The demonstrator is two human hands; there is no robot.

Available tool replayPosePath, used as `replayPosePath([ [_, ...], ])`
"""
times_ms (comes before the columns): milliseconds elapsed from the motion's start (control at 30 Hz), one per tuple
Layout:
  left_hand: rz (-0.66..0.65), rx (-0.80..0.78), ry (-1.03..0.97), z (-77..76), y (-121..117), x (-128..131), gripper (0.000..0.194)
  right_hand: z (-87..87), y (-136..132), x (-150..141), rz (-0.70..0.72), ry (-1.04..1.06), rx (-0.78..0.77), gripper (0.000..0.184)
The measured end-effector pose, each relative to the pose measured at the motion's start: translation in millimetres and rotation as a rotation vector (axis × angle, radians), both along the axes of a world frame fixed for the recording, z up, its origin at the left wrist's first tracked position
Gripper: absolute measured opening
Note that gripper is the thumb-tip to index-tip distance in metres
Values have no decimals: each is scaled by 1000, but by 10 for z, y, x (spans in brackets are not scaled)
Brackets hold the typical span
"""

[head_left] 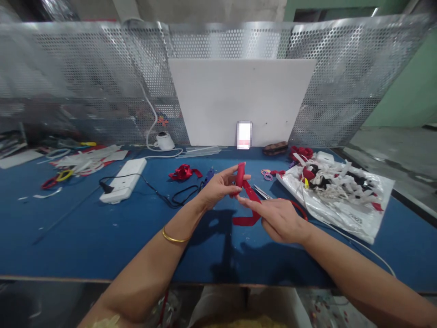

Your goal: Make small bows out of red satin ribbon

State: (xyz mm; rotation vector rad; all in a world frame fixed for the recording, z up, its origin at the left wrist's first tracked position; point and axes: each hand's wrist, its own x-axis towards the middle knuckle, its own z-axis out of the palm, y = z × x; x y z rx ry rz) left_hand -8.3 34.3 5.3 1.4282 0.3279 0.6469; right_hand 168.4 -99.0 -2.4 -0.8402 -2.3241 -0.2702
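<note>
My left hand (220, 186) pinches a red ribbon (241, 174), folded into a narrow upright loop between thumb and fingers. The ribbon's tail hangs down and bends to the left above the blue table. My right hand (282, 219) is at the ribbon's lower end, its index finger stretched to just below the left thumb and the other fingers curled by the tail. How firmly those curled fingers grip the tail is partly hidden. Behind the right hand lie scissors (262, 191) with red handles, blades pointing left. A crumpled red ribbon piece (184, 172) lies beyond the left hand.
A white power strip (124, 180) with a black cord is on the left, near yellow-and-red-handled scissors (57, 178) and paper scraps. On the right, a plastic bag (358, 223) bears fabric bits. A phone (244, 135) leans on a white board (242, 95); hair ties (266, 174) lie nearby.
</note>
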Motion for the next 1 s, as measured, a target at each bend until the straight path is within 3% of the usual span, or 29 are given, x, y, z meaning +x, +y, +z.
replayPosePath([
  [233, -45, 9, 79, -73, -58, 60, 81, 7, -8, 48, -26, 55, 168, 25],
  [433, -126, 95, 160, -121, -172, 99, 77, 157, -28, 54, -271, 481, 165, 22],
  [567, -275, 166, 275, -99, -251, 75, 73, 171, 91, 105, -371, 719, 22, 22],
  [733, -465, 201, 356, 2, -331, 38, 67, 159, 237, 154, -359, 887, -253, 22],
  [867, -528, 172, 334, 105, -357, 6, 66, 94, 316, 208, -361, 1027, -467, 31],
  [1000, -536, 107, 267, 160, -359, -22, 68, 0, 407, 253, -338, 1229, -615, 24],
])
